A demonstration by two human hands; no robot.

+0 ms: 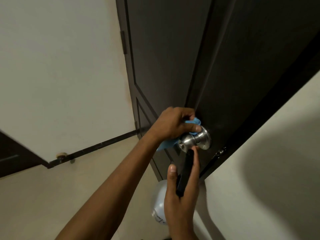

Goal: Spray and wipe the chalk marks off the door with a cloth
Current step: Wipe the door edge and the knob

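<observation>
The dark brown door (pixel 173 58) fills the upper middle of the view. My left hand (pixel 173 123) grips a bunched blue cloth (pixel 165 144) and presses it against the door just above the silver knob (pixel 197 140). Below the knob, my right hand (pixel 180 196) holds a spray bottle by its black trigger head (pixel 184 172), with the fingertips near the knob. The bottle's translucent body (pixel 158 201) hangs under that hand. No clear chalk marks show on the dark surface; only a faint pale haze lies right of the knob.
White walls flank the door, one to the left (pixel 60 66) and one to the right (pixel 259 170). The door's edge carries a latch plate (pixel 220 152) and a hinge (pixel 123 42). A round door stop (pixel 61 155) sits on the black skirting. Another dark panel (pixel 13 153) is at the far left.
</observation>
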